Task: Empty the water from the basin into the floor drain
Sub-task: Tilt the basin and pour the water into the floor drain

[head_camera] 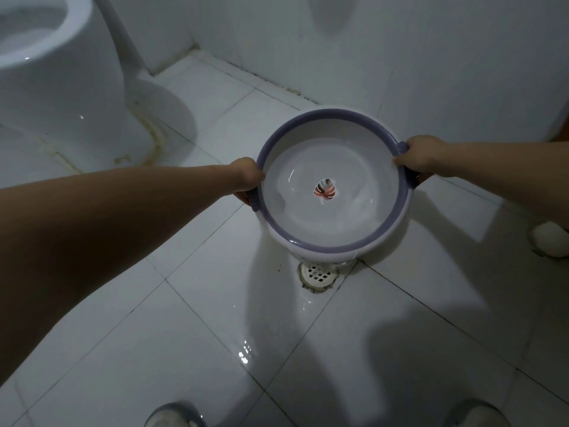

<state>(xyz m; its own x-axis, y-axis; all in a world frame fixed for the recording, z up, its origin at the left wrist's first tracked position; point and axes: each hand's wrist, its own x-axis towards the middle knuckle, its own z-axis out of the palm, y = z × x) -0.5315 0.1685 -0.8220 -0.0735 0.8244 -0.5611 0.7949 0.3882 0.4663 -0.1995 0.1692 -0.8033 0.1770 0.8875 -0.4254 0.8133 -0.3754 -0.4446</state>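
Observation:
A round white basin with a purple rim [332, 251] stands in the middle of the view, with clear water inside and a small coloured leaf print on its bottom. My left hand [248, 178] grips the rim at its left handle. My right hand [420, 155] grips the rim at the right handle. Just in front of the basin's near edge lies the white floor drain [318, 274], its grille partly covered by the basin. The tiles near the drain look wet.
A white toilet [55, 87] stands at the left, close to the wall. White tiled walls [400, 57] rise right behind the basin. My two feet in slippers show at the bottom edge, and a white object [551, 238] lies at the right.

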